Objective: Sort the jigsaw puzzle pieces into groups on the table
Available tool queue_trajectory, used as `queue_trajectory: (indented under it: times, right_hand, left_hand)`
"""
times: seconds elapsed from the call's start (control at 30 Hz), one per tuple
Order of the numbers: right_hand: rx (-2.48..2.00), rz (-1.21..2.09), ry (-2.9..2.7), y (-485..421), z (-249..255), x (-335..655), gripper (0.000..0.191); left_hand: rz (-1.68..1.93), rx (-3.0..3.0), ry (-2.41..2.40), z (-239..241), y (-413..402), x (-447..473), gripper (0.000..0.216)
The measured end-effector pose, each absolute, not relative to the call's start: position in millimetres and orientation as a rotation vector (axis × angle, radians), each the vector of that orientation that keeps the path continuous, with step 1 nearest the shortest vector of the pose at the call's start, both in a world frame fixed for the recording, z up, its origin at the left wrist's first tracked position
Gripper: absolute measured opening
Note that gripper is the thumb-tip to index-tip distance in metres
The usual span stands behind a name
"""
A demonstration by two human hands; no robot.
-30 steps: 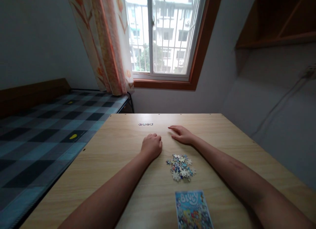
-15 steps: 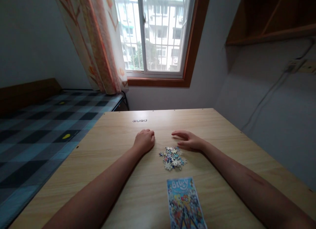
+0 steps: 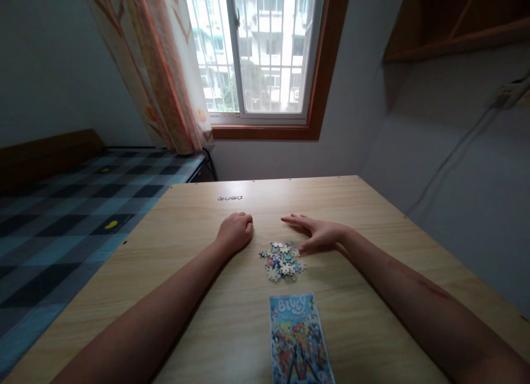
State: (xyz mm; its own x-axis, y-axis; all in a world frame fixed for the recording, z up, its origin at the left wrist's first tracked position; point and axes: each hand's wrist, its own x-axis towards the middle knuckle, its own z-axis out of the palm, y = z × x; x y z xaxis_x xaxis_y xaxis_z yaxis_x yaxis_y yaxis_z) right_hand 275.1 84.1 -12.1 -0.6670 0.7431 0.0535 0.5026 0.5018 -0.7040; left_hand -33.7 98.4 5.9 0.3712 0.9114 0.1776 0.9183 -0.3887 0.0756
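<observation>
A small heap of loose jigsaw pieces lies in the middle of the light wooden table. My right hand hovers at the heap's far right edge, fingers stretched out and apart, thumb close to the pieces, holding nothing. My left hand rests on the table as a closed fist to the left of the heap; whether anything is inside it is hidden. A colourful picture card marked "Bluey" lies nearer me, just below the heap. A short joined strip of pieces lies farther back on the table.
A bed with a dark checked cover stands along the table's left side. A window with a patterned curtain is behind the table. A wooden shelf hangs at the upper right, over a grey wall.
My right hand has drawn back from the far table toward the heap of pieces and now sits at its right edge. The left fist stays put. The camera has tilted down slightly.
</observation>
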Motion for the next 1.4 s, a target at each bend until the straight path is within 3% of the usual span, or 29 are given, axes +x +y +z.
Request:
queue_trajectory:
  times: [0.13, 0.3, 0.37, 0.77, 1.07, 1.4]
  right_hand:
    - [-0.968, 0.945, -2.340, 76.3, 0.5, 264.2, 0.082]
    - [-0.823, 0.720, -2.444, 55.6, 34.6, 245.8, 0.028]
    - [-0.773, 0.662, -2.579, 45.4, 46.1, 238.6, 0.014]
    - [-0.759, 0.472, -2.687, 19.6, 51.1, 216.9, 0.029]
    - [-0.923, 0.366, -2.662, 34.0, 49.5, 236.1, 0.017]
    - [-0.883, 0.362, -2.741, 35.1, 41.2, 228.5, 0.027]
  left_hand:
    - [-0.289, -2.571, -1.738, 6.5, 97.8, -32.9, 0.028]
    - [-0.288, -2.569, -1.744, 6.8, 96.5, -32.5, 0.028]
    - [-0.282, -2.562, -1.734, 7.4, 95.5, -32.2, 0.029]
    - [-0.295, -2.568, -1.773, 8.1, 93.4, -30.9, 0.029]
    - [-0.303, -2.559, -1.755, 4.5, 95.0, -32.6, 0.030]
    - [-0.304, -2.561, -1.762, 6.4, 94.0, -31.7, 0.029]
